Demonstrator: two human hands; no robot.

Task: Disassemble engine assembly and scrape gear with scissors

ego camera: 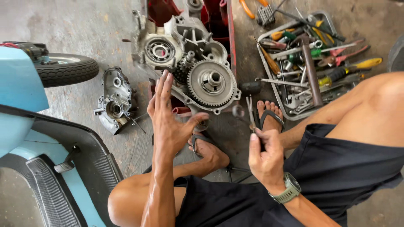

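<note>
Concrete floor (88, 25) carries an engine case (185, 63); left hand (168, 122) spreads released beside its gear (211, 82), right hand (265, 155) grips thin pliers (251, 112).

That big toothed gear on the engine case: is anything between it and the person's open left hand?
Nothing visible does. The left hand is spread open just beside the large gear, fingertips near its lower-left edge, with no tool or part between them. The right hand holds a thin metal tool off to the side, clear of that gap.
</note>
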